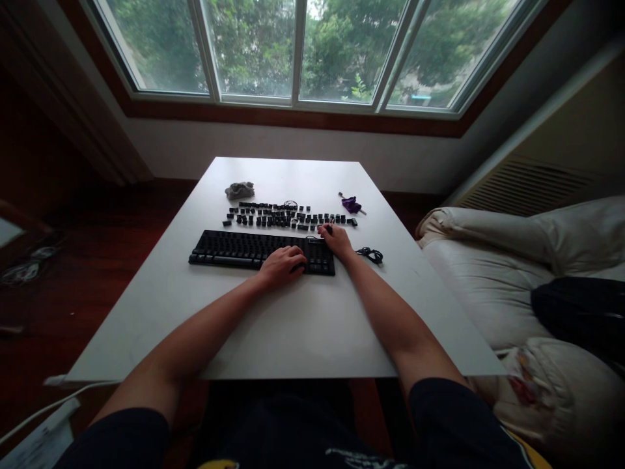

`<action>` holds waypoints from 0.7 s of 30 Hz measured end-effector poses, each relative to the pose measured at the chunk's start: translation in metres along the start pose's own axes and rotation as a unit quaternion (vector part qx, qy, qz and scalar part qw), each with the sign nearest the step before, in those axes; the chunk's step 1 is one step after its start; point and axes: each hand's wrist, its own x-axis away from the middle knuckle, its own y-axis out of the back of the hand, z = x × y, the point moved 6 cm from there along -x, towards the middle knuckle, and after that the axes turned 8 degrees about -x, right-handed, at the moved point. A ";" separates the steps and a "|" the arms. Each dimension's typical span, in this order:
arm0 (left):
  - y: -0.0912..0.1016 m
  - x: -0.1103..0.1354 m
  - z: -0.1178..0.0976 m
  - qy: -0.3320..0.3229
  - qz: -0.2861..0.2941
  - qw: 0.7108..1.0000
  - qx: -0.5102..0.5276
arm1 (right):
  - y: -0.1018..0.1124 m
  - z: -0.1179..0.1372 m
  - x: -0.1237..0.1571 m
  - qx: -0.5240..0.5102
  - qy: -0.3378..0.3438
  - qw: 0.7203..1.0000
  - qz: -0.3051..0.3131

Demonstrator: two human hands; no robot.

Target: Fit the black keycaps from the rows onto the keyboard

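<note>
A black keyboard point(229, 249) lies on the white table, some of its sockets apparently bare of caps. My left hand point(283, 266) rests on its front right part, fingers curled over the keys and thumb near the front edge. Just above the keyboard's back right corner, my right hand point(338, 241) is closed in a pinch. A small dark piece, which looks like a keycap, shows between its fingers. Behind the keyboard several loose black keycaps point(266, 220) stand in rough rows, the nearest close to my right fingertips.
A grey cloth point(239, 190) lies at the back left of the table point(293, 326). Purple cloth point(351, 204) with a thin stick-like tool is at the back right. A coiled black cable point(371, 255) sits right of my right hand. A pale sofa point(469, 280) stands beside the table.
</note>
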 end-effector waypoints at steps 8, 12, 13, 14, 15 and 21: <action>0.000 0.000 0.000 0.002 0.002 1.000 -0.002 | -0.001 -0.002 -0.001 0.008 -0.002 1.000 0.003; 0.001 0.000 0.000 0.002 0.000 1.000 0.005 | -0.001 -0.004 -0.002 0.011 0.001 1.000 0.003; 0.001 0.000 0.000 0.002 0.000 1.000 0.006 | -0.001 -0.004 -0.002 0.013 0.002 1.000 0.003; 0.001 0.000 -0.001 0.002 0.000 1.000 0.006 | -0.002 -0.004 -0.002 0.015 0.003 1.000 0.002; 0.001 0.000 0.000 0.002 0.000 1.000 0.005 | -0.002 -0.005 -0.002 0.017 0.004 1.000 0.002; 0.001 0.000 0.000 0.000 0.005 1.000 0.002 | -0.002 -0.006 -0.002 0.020 0.007 1.000 0.000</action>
